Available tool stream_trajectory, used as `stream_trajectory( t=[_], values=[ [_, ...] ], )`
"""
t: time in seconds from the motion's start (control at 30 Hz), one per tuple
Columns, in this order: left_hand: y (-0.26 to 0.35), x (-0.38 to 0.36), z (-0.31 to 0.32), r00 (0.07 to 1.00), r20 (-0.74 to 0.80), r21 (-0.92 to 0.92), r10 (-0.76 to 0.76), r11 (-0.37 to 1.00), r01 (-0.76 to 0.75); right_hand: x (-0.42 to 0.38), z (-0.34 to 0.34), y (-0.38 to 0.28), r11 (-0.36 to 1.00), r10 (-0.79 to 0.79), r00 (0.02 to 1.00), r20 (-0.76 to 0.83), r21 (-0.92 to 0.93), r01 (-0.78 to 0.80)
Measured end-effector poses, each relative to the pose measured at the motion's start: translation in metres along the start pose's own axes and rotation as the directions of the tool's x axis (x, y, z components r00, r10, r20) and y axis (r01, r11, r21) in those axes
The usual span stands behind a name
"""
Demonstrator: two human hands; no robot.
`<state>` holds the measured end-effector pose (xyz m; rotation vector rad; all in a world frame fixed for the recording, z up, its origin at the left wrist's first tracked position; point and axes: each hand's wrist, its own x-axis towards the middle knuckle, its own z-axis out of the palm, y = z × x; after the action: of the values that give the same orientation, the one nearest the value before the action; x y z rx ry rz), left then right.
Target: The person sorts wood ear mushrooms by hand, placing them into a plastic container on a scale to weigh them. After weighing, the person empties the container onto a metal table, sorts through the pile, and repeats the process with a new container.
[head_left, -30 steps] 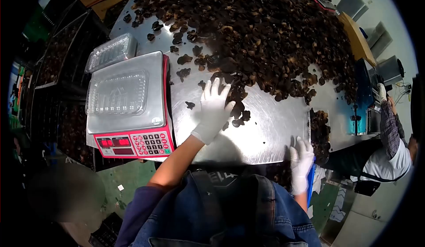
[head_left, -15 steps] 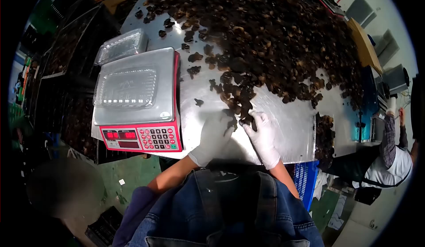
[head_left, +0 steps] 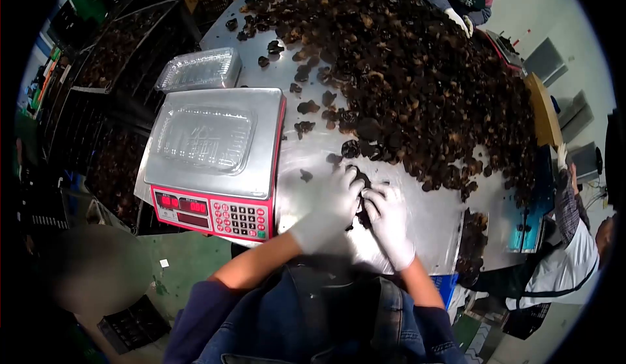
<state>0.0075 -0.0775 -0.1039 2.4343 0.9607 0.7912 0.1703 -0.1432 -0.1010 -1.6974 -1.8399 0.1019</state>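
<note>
White-gloved, my left hand [head_left: 331,209] and right hand [head_left: 390,224] are cupping together on the steel table [head_left: 430,217], fingers curled inward around a small clump of dark dried mushrooms [head_left: 360,201] that is sitting between the two palms. I am seeing both hands half closed over that clump, fingertips nearly meeting, though I cannot tell how much each one is actually gripping. The clump is lying at the near edge of the big mushroom heap [head_left: 417,83], which is spreading over most of the table beyond my hands. Just to my left, the red-fronted scale [head_left: 215,168] is carrying a clear plastic tray [head_left: 205,139], and another clear tray [head_left: 201,69] is resting behind it. Another person's gloved hands [head_left: 460,21] are working at the far edge.
</note>
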Motion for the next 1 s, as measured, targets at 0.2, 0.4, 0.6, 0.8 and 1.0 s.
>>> stream_trajectory(
  t=[0.2,0.4,0.6,0.8,1.0],
  values=[
    [-0.002,-0.036,-0.011,1.0,0.012,-0.144,-0.001,0.99,0.003,0.044,-0.018,0.028,0.991,0.059,0.967,-0.247,-0.101,-0.086],
    [-0.01,0.065,0.005,0.983,-0.07,0.319,-0.171,0.929,0.185,0.101,-0.005,0.072,0.945,0.228,0.972,-0.05,-0.231,-0.233],
    [-0.043,0.091,0.043,0.953,0.036,0.567,-0.302,0.791,0.23,0.032,-0.042,0.04,0.993,0.105,0.962,-0.253,-0.021,-0.114],
    [-0.035,0.067,0.016,0.944,0.195,0.544,-0.268,0.83,0.123,0.008,-0.035,0.024,0.961,0.253,0.966,-0.051,0.131,-0.245],
    [-0.039,0.093,0.022,0.99,0.013,0.533,-0.137,0.839,0.109,0.091,0.009,0.047,0.942,-0.054,0.997,-0.054,-0.334,0.033]
  ],
)
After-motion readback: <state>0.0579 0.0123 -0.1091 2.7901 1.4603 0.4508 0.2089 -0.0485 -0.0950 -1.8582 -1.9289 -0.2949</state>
